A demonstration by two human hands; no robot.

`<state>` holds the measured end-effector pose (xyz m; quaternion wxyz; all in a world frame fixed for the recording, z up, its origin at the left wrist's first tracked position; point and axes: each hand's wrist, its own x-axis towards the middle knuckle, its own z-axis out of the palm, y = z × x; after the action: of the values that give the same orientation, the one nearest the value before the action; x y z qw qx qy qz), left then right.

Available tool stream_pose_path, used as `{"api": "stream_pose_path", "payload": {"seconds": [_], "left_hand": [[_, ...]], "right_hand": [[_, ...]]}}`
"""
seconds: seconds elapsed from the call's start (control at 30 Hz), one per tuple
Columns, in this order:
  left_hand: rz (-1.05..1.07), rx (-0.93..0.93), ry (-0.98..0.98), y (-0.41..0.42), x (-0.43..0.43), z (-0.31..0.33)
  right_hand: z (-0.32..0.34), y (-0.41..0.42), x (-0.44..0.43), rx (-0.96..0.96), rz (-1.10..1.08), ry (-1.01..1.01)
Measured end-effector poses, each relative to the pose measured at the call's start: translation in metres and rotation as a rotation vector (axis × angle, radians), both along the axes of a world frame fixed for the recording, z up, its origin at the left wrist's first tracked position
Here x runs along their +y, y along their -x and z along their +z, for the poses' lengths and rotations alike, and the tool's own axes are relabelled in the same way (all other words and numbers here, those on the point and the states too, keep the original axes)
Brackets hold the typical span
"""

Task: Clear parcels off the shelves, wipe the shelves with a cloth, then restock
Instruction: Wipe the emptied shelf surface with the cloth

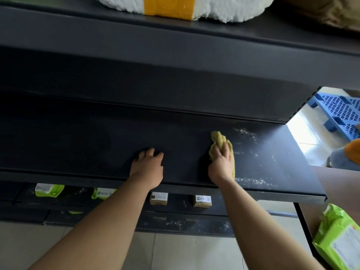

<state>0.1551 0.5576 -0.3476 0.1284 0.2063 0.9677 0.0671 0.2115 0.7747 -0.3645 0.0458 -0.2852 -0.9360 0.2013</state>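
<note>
The middle shelf is cleared and looks about half wiped: white dust lies right of the cloth and along the front edge, and the shelves below and above hold parcels, so more clearing, wiping and restocking is left. The right hand grips the bunched cloth against the shelf; the left hand rests on the shelf to its left, fingers loosely bent, holding nothing

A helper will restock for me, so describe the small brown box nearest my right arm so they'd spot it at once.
Below the dark shelf being wiped, a lower shelf holds a row of white-labelled parcels. Left to right: two green bags, then two brown boxes. Yours is the rightmost box, the last in the row.
</note>
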Motion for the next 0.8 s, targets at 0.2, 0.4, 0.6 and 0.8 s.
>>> {"api": "stream_pose_path", "payload": {"seconds": [0.2, 0.4, 0.6, 0.8], "left_hand": [[0.005, 0.009, -0.027, -0.007, -0.016, 0.003], [-0.004, -0.029, -0.044, -0.011, -0.037, 0.005], [-0.051, -0.081, -0.037, -0.020, -0.037, 0.006], [-0.109, -0.103, 0.018, -0.028, -0.020, 0.008]], "right_hand": [[0.013, 0.003, -0.022, 0.037, 0.044, -0.009], [-0.013, -0.008, -0.124, 0.059, 0.213, 0.077], [-0.018, -0.047, -0.074, 0.155, 0.220, -0.040], [-0.001, -0.071, -0.005, 0.156, -0.080, 0.034]]}}
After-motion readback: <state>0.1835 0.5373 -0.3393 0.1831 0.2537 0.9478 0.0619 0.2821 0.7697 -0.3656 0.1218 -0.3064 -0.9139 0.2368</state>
